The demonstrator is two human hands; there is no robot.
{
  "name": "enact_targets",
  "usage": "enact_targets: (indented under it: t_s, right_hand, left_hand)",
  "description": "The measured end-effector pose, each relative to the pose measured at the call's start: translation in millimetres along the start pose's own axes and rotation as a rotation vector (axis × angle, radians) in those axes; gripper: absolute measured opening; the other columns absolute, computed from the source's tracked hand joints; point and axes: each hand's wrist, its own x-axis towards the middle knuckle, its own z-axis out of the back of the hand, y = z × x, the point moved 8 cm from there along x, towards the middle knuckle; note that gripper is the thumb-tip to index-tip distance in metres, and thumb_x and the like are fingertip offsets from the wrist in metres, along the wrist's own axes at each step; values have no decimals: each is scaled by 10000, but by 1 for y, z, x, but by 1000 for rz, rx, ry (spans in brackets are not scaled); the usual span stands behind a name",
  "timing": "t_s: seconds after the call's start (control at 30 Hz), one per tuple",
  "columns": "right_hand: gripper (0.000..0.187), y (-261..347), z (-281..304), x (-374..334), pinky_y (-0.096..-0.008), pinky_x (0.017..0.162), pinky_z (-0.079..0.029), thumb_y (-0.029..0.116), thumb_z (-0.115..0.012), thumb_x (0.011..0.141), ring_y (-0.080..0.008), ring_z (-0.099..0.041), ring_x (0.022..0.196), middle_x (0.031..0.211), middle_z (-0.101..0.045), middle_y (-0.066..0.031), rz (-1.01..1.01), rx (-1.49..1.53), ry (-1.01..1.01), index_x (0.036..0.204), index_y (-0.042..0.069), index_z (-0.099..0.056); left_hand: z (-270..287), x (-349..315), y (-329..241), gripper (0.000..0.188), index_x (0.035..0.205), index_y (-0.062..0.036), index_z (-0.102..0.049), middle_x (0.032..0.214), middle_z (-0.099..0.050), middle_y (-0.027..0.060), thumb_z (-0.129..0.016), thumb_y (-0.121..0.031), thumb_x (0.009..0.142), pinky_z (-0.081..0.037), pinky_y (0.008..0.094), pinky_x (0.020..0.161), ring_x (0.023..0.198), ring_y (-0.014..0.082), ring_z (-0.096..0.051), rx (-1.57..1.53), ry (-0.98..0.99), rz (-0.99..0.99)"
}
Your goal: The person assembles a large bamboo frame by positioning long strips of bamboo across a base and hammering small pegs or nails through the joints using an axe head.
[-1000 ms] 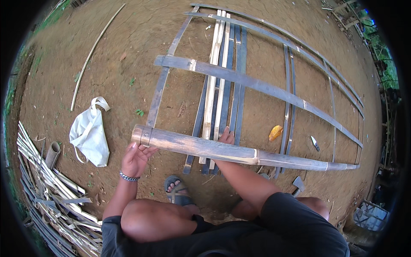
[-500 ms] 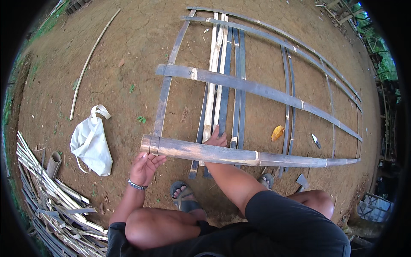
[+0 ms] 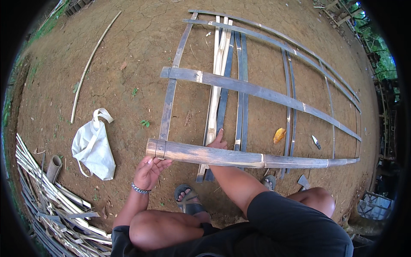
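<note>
A thick bamboo pole [image 3: 214, 155] lies crosswise in front of me as the near side of a frame of flat bamboo slats [image 3: 252, 88]. My left hand [image 3: 147, 172], with a chain bracelet at the wrist, has its fingers curled against the near underside of the pole's left end. A crosswise slat [image 3: 168, 110] meets the pole just above it. My right hand [image 3: 218, 143] reaches past the pole, partly hidden by it, index finger extended along a dark bamboo strip [image 3: 224, 98]. Pale split strips [image 3: 216, 92] lie beside that strip, beneath the long middle slat.
A white cloth bag [image 3: 93, 147] lies left, with a short bamboo tube [image 3: 54, 169] and a heap of split bamboo [image 3: 64, 218] nearer. A thin stick [image 3: 92, 64] lies far left. Toward the right are a knife [image 3: 316, 142], a yellow leaf [image 3: 279, 135] and a flat blade [image 3: 304, 182].
My right hand has gone from spread fingers to a pointing index finger. The dark strip beside it now slants closer to the pale strips. The whole view has shifted slightly.
</note>
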Motion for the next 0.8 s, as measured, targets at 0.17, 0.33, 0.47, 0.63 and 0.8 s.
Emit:
enact_targets:
  t_s: [0.17,0.33,0.47,0.63,0.8]
  right_hand:
    - [1252,-15,13,6,-536,1038,-482,258,-903,732,-463,-604,1212,1289,-591,-276,6,60,72,1697,251,-104]
    - [1253,-69,15,50,-524,1085,-461,282,-927,709,-479,-570,1301,1377,-568,-346,191,403,96,1665,121,-134]
    - [1060,-76,13,48,-479,1203,-344,273,-804,870,-417,-432,1456,1549,-414,-341,361,571,179,1647,34,-124]
    - [888,-101,28,-39,-488,1231,-304,286,-741,887,-457,-377,1475,1559,-379,-362,646,-22,-26,1537,-119,-293]
    - [630,-156,39,-49,-431,1115,-432,161,-758,773,-415,-573,1278,1315,-609,-307,309,438,4,1283,-130,-528]
  left_hand:
    - [4,-3,-3,257,1262,-103,-652,1255,-751,58,-523,-253,1098,-416,625,1156,1285,441,-636,4,19,-15]
    - [-9,8,-7,233,1224,-89,-678,1228,-763,39,-554,-229,1085,-408,651,1148,1258,445,-651,43,52,-23]
    - [0,3,-8,231,1214,-83,-686,1214,-767,29,-562,-225,1081,-410,656,1143,1246,440,-660,35,16,-19]
    - [8,6,-5,222,1211,-95,-685,1220,-764,43,-567,-229,1079,-411,663,1142,1252,440,-655,21,10,-15]
    - [22,5,15,242,1208,-134,-690,1267,-748,81,-524,-273,1098,-423,638,1148,1262,398,-658,-72,-33,46]
